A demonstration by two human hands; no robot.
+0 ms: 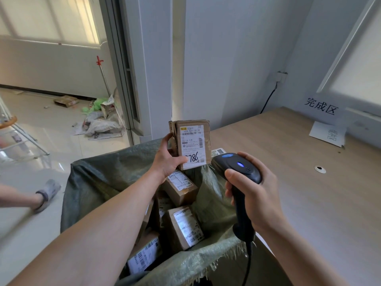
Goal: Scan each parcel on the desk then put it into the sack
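My left hand [168, 159] grips a brown cardboard parcel [192, 144] upright above the sack, its white shipping label turned toward me. My right hand [254, 195] holds a black barcode scanner [237, 170] by its handle, just right of the parcel, with a blue light lit on its head. The green woven sack [99, 178] stands open below both hands at the desk's left edge. Several labelled cardboard parcels [186, 227] lie inside it. Another label [219, 151] peeks out on the desk behind the scanner.
The wooden desk [299, 172] stretches right, with a cable hole [320, 169] and a paper sheet [327, 134] near the wall sign. A person's slippered foot [46, 193] is on the floor at left. Litter and torn packaging [101, 122] lie by the doorway.
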